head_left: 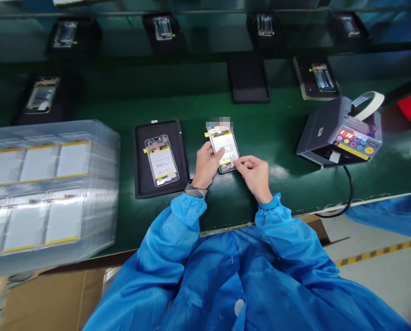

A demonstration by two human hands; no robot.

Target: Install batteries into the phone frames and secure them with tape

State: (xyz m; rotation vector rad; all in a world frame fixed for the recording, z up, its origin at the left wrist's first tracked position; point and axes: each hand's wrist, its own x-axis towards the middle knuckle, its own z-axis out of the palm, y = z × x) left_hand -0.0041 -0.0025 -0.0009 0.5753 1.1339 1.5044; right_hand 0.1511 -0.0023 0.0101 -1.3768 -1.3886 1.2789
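My left hand [206,164] grips an opened phone body [228,168] above the green bench, its thumb lying across the white battery [229,146] inside. At the phone's lower right edge, my right hand [253,174] has thumb and index finger pinched together. Whatever sits between those fingertips is too small to make out. To the left of my hands, a second phone body [149,162] with a white battery [162,163] lies on a black tray [141,184]. Both phones have a yellow tab at the upper left.
Clear plastic trays [104,184] of white batteries are stacked at the left. A tape dispenser [324,126] with a lit red display stands at the right, its cable [351,184] hanging over the edge. Another black tray [248,78] lies behind; several more carry phone bodies [322,77] along the back.
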